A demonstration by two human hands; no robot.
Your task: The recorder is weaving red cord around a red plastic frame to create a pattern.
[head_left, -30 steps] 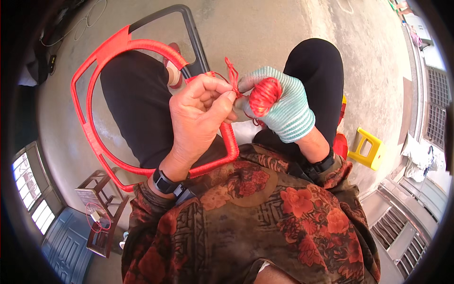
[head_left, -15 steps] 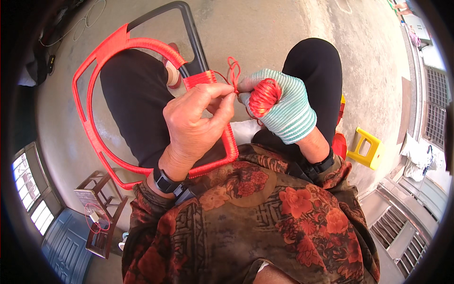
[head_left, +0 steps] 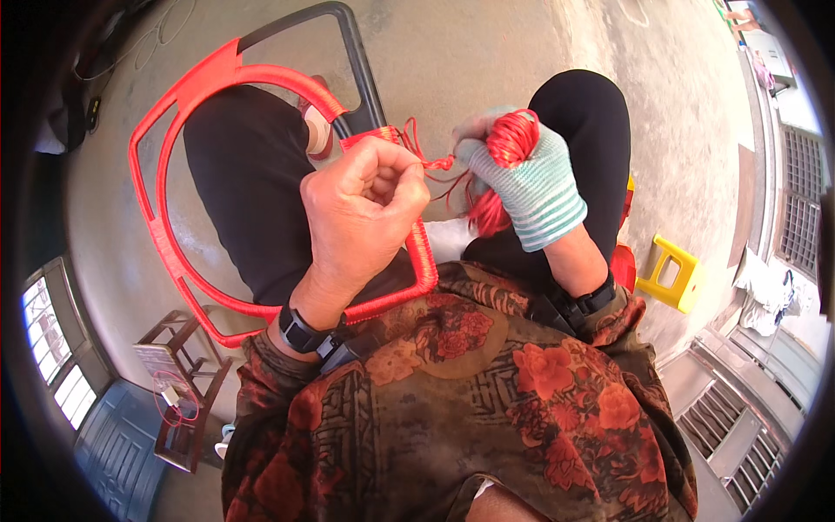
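A dark metal frame (head_left: 352,48), largely wrapped in red cord with a round ring inside, rests over my left thigh. My left hand (head_left: 361,196) is bare and closed, thumb and forefinger pinching a thin red cord (head_left: 412,135) beside the frame's wrapped corner. My right hand (head_left: 535,183), in a pale green and white striped glove, is closed around a wound bundle of red cord (head_left: 513,139). A twisted or knotted stretch of cord (head_left: 442,163) runs between the two hands. Loose strands hang below the right hand, whose fingertips are partly blurred.
A yellow plastic stool (head_left: 671,271) stands on the concrete floor to the right, beside something red. At the lower left are a brown wooden rack (head_left: 187,391) and a blue panelled door (head_left: 126,452). A thin cable (head_left: 161,35) lies on the floor at far left.
My right hand has moved up and right, away from the left, with the bundle. The upright cord loop is now a twisted stretch between the hands. The frame has shifted slightly.
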